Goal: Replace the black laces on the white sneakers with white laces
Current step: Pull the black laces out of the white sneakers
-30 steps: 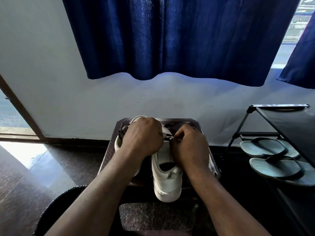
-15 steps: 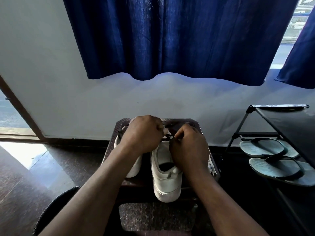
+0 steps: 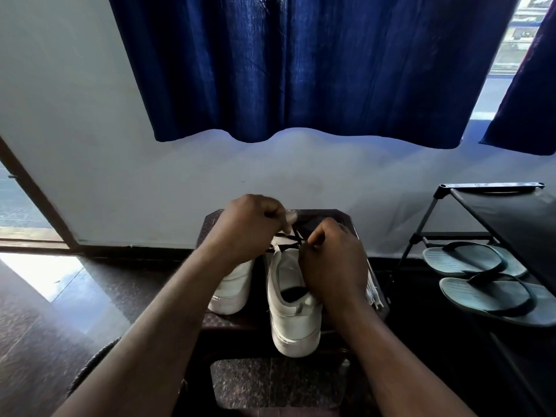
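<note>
Two white sneakers stand on a dark plastic stool, heels toward me. The right sneaker carries a black lace crossed over its tongue. My left hand is curled above the left sneaker and pinches one end of the black lace. My right hand rests on the right sneaker's collar and pinches the lace's other side. A white lace bundle lies at the stool's right edge. The sneakers' toes are hidden behind my hands.
A black shoe rack stands to the right with a pair of grey flip-flops on its lower shelf. A blue curtain hangs over the white wall. A doorway opens at the left over a dark glossy floor.
My left hand has risen and moved back, drawing the black lace up and away from the right sneaker. My right hand has stayed on the sneaker.
</note>
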Demonstrator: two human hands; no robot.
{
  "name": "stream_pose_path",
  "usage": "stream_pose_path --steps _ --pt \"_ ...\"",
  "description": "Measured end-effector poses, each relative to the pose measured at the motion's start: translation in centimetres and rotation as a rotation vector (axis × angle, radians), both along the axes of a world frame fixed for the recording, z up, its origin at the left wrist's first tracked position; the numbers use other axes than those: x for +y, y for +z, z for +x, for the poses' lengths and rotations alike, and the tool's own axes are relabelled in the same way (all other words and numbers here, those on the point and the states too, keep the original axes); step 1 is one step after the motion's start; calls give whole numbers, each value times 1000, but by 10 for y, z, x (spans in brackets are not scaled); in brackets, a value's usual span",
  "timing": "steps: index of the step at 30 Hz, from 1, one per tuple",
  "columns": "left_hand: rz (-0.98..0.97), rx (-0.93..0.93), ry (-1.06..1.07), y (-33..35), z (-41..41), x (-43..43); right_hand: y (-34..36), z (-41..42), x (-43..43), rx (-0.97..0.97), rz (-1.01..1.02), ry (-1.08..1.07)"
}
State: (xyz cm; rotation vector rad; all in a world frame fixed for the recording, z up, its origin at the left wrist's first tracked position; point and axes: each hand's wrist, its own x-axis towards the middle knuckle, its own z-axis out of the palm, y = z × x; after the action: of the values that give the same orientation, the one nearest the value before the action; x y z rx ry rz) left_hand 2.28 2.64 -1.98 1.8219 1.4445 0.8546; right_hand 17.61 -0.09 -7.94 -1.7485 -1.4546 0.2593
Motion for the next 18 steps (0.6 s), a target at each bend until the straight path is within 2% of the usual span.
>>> stream_pose_path --steps 2,3,5,6,7,11,13,18 --pt "-92 -571 -89 9 4 -6 0 0 1 -3 -3 -16" --pt "-115 -782 -112 14 2 -8 0 0 1 -7 -9 -20" --pt "-115 -968 -105 19 -2 -9 -1 0 2 -6 -9 -18" --pt "-109 -941 -78 18 -3 -8 -1 0 2 2 -2 -16" --pt "-88 -817 -25 16 -3 -7 -1 0 2 11 4 -14" --pt "99 132 170 -7 5 -1 -2 0 3 5 6 12" --pt "172 345 119 -13 11 -5 -2 0 5 -3 12 16" --pt "255 646 30 -16 22 -9 -3 1 5 -9 17 1"
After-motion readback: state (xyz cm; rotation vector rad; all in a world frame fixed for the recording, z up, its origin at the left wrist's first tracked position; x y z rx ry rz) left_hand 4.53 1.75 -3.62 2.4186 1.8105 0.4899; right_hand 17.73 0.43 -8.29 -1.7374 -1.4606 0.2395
